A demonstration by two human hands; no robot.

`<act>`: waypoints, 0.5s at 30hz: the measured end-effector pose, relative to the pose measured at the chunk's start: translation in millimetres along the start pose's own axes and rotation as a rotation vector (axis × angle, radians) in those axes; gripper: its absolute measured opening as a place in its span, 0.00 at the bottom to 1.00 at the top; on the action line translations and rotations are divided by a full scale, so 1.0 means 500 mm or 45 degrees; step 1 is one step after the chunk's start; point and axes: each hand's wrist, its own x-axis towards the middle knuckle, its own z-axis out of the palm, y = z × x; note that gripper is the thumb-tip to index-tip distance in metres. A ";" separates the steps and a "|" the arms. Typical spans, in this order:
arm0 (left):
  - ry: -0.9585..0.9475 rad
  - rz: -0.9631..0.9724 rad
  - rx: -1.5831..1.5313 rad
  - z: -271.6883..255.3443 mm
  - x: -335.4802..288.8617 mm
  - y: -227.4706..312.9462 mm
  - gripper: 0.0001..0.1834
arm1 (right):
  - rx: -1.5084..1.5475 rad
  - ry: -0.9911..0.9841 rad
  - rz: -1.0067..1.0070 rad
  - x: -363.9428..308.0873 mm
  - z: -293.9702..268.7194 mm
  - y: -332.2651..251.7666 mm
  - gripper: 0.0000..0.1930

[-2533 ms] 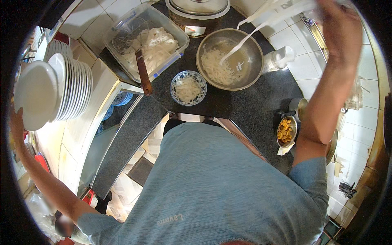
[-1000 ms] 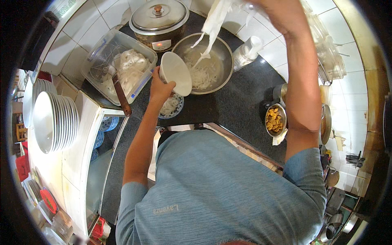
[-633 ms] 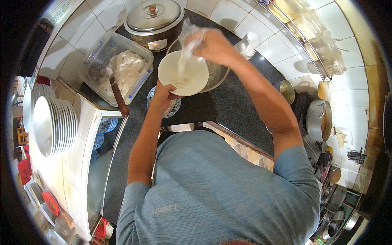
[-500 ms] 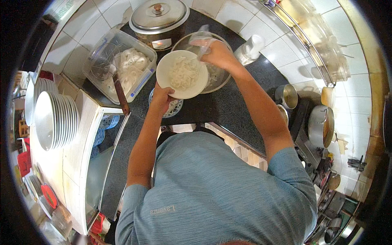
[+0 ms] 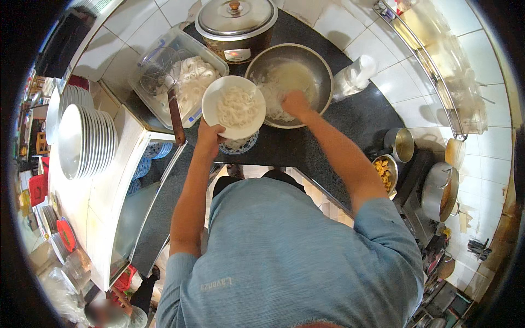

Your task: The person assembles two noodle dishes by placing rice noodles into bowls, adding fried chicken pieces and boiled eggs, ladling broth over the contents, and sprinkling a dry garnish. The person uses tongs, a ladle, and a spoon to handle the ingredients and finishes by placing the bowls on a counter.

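My left hand (image 5: pixel 209 138) grips the near rim of a white plate (image 5: pixel 262 119), thumb on top. Flat white noodles (image 5: pixel 238 107) lie on it. The plate is held over a blue-and-white patterned bowl (image 5: pixel 244 145), mostly hidden beneath. My right hand (image 5: pixel 297 104) reaches into a wide metal bowl (image 5: pixel 327 65) of cloudy liquid and pale noodles. Its fingers curl in among the strands at the near side, and the fingertips are hidden. Left of the plate, a clear plastic tub (image 5: pixel 206 59) contains more white noodles. A wire strainer's wooden handle (image 5: pixel 176 117) rests across the tub's edge.
A lidded pot (image 5: pixel 236 19) stands behind, and a whitish container (image 5: pixel 358 74) right of the metal bowl. Pans, including a big pot (image 5: pixel 436 192) and a dish of orange-yellow pieces (image 5: pixel 386 174), are at right. White plates (image 5: pixel 82 145) stand stacked at left.
My right hand has dropped from above the metal bowl, where clear plastic showed around it, down into the noodles. The plate has shifted left, uncovering more of the metal bowl.
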 end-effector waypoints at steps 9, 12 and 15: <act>-0.100 0.030 -0.089 0.064 0.033 0.016 0.45 | 1.134 0.329 0.036 -0.079 -0.497 -0.089 0.11; -0.191 0.022 -0.121 0.091 0.044 0.021 0.46 | 1.137 0.450 -0.043 -0.110 -0.605 -0.155 0.12; -0.214 -0.015 -0.068 0.120 0.051 0.020 0.47 | 1.327 0.524 -0.183 -0.128 -0.665 -0.209 0.09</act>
